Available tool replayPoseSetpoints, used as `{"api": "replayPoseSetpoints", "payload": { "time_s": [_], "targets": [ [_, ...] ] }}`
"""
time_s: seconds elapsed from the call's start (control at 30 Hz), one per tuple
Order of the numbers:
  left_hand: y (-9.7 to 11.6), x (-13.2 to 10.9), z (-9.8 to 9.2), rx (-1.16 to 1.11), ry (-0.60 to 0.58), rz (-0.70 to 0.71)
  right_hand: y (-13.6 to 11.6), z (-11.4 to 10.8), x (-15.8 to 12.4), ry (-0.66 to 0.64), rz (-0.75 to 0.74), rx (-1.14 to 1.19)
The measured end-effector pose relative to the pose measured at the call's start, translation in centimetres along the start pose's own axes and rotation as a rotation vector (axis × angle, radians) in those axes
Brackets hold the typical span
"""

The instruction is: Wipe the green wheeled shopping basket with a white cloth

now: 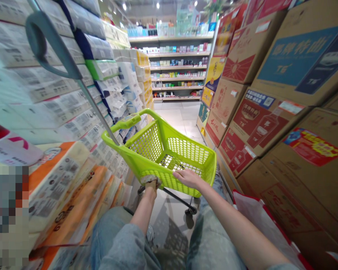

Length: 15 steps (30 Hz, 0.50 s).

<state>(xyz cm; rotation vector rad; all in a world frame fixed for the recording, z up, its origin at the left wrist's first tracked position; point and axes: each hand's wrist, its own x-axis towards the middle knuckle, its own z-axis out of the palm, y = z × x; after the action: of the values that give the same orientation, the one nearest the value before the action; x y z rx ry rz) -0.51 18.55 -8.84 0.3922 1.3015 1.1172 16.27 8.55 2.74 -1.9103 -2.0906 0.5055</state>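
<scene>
A lime-green wheeled basket [169, 180] with a grey pull handle [94, 105] stands on the floor in front of me; its inside shows no goods. My left hand [151, 182] is closed on a pale crumpled cloth [150, 178], pressed against the basket's near side wall. Farther right, my right hand [187, 177] rests with its fingers over the basket's near top rim, gripping it.
Stacked paper packs [70, 71] line the left side, with orange packs [73, 198] close by. Cardboard boxes [284, 150] are piled on the right. Filled shelves [176, 54] stand at the aisle's far end, beyond the tiled floor [177, 116].
</scene>
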Motion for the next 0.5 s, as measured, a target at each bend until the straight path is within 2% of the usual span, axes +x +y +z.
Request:
{"api": "replayPoseSetpoints", "payload": {
  "time_s": [0.1,0.23,0.37,0.5],
  "targets": [
    [0.0,-1.2,0.7,0.041,-0.019,-0.023,0.1,0.0,0.2,-0.006,0.002,-0.012],
    [0.2,-2.9,1.2,0.046,-0.08,0.054,0.2,0.1,0.4,0.007,0.022,-0.009],
    [1.5,-3.7,1.2,0.023,-0.134,0.308,0.2,0.3,0.6,0.013,0.061,-0.001],
    [4.6,-3.4,1.4,-0.009,-0.052,0.558,-0.1,0.2,0.6,0.011,0.07,0.001]
  ]
}}
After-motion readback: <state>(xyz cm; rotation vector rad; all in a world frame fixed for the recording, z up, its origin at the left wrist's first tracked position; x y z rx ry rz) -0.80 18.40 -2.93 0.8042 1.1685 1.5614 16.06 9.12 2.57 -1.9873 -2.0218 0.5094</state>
